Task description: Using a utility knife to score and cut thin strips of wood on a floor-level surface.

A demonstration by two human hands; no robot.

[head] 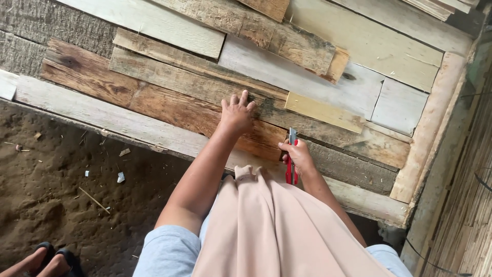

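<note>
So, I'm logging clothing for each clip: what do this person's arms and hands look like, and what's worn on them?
Both arms are bare from the short light-blue sleeves down. The left hand and right hand wear no gloves; no rings, watch or bracelet show. A pale pink cloth hangs down the front between the arms.

- Your knife (291, 163) has a red handle and silver blade.
- Your cloth (271, 231) is plain pale pink.
- Those planks (169, 97) run weathered brown, grey, one yellowish.
- Dirt floor (51, 179)'s dark brown.
</note>
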